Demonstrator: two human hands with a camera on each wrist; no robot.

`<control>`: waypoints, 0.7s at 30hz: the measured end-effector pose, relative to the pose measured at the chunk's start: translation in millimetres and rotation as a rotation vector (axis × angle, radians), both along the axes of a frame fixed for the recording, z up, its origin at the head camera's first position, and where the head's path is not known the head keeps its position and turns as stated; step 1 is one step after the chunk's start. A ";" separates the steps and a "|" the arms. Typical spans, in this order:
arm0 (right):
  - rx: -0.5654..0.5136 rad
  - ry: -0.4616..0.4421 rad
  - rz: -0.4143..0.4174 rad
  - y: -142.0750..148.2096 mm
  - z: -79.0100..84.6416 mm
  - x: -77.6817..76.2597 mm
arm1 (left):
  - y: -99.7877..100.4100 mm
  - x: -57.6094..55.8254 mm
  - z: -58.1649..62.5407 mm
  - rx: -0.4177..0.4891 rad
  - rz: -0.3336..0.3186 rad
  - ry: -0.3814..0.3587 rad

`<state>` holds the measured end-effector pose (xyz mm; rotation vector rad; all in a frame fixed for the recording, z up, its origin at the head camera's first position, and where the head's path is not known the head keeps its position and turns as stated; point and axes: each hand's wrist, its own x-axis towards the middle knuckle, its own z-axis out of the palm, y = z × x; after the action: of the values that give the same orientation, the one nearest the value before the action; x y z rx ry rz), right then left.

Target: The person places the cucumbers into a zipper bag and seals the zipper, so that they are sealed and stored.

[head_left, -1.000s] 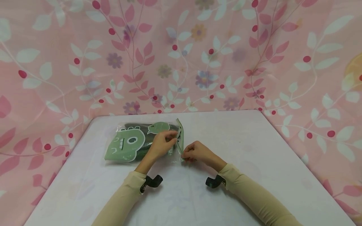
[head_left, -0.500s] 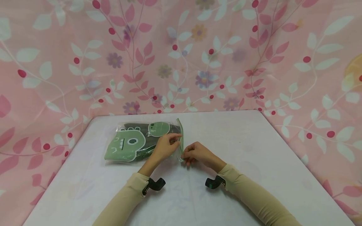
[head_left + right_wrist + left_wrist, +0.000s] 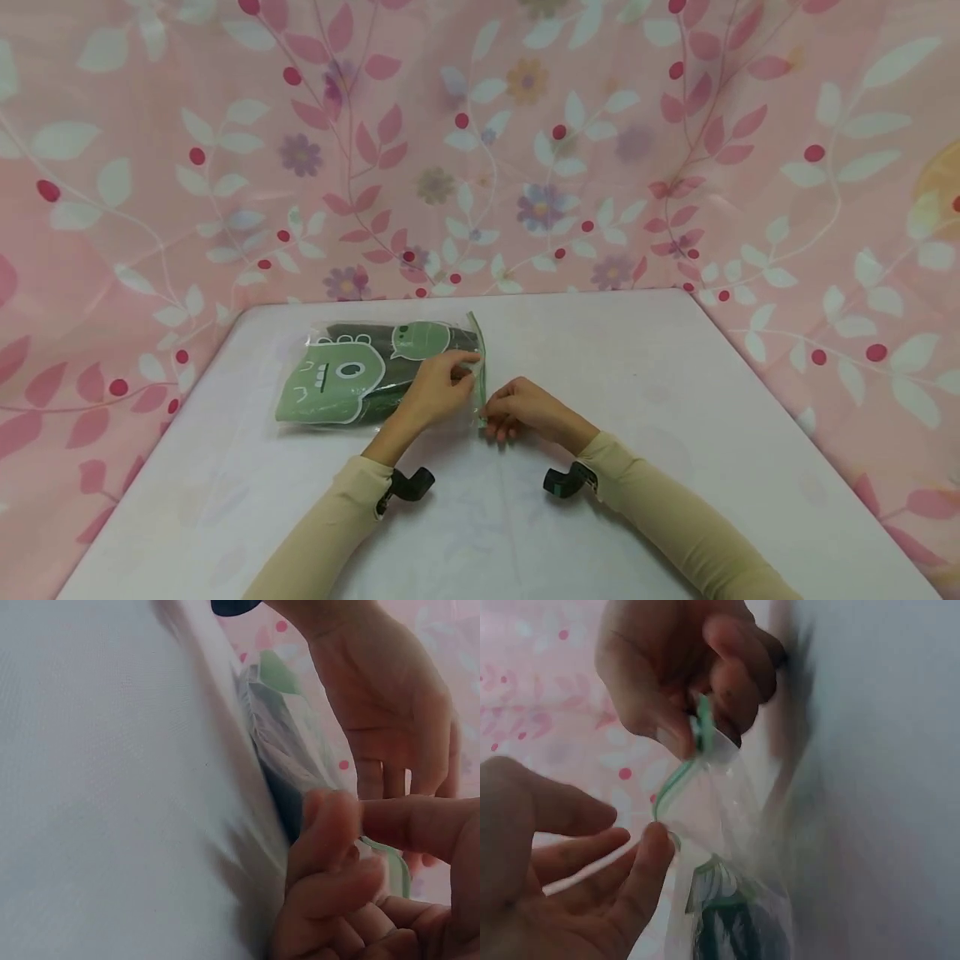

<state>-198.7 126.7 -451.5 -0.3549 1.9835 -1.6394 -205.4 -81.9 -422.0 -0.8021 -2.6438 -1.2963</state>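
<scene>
A clear zip bag [image 3: 330,387] printed with green cartoon monsters lies on the table, a dark folded item [image 3: 360,333] inside it. Its green zip edge [image 3: 482,383] faces right. My right hand [image 3: 528,410] pinches the near corner of that edge between thumb and finger; the left wrist view shows the green strip [image 3: 703,724] coming out of this grip. Over the bag's right part is my left hand [image 3: 438,387], fingers loosely spread. One of its fingertips [image 3: 656,834] touches the zip edge, while the others stand apart from it. In the right wrist view, my right fingers partly hide the bag.
A white cloth covers the table [image 3: 675,500]. Behind it hangs a pink floral curtain [image 3: 480,167]. Black wrist cameras, one on the left sleeve [image 3: 412,483] and one on the right sleeve [image 3: 570,481], stick out inward.
My left hand has loosened its pinch on the bag's mouth and shifted slightly toward me. The raised mouth flap now lies closer to the zip edge. My right hand has stayed at the corner.
</scene>
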 end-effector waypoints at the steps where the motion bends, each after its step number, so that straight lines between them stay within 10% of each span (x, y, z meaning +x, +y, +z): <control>1: -0.003 -0.004 -0.002 -0.3 0.1 -0.4 | -2.1 -1.1 0.1 -0.006 0.025 0.006; 4: -0.029 0.011 -0.035 -1.8 0.9 0.2 | -8.7 -3.6 2.7 -0.093 0.017 0.021; 13: -0.045 0.016 -0.090 -5.2 2.6 1.7 | -17.7 -3.2 14.0 -0.334 -0.296 0.010; 21: -0.054 -0.019 -0.110 -7.4 2.9 7.7 | -6.9 9.9 15.5 -0.482 -0.289 0.021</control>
<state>-191.0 119.3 -448.6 -0.2531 1.9788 -1.7609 -195.5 -88.8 -406.5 -1.2864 -2.9445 -0.6759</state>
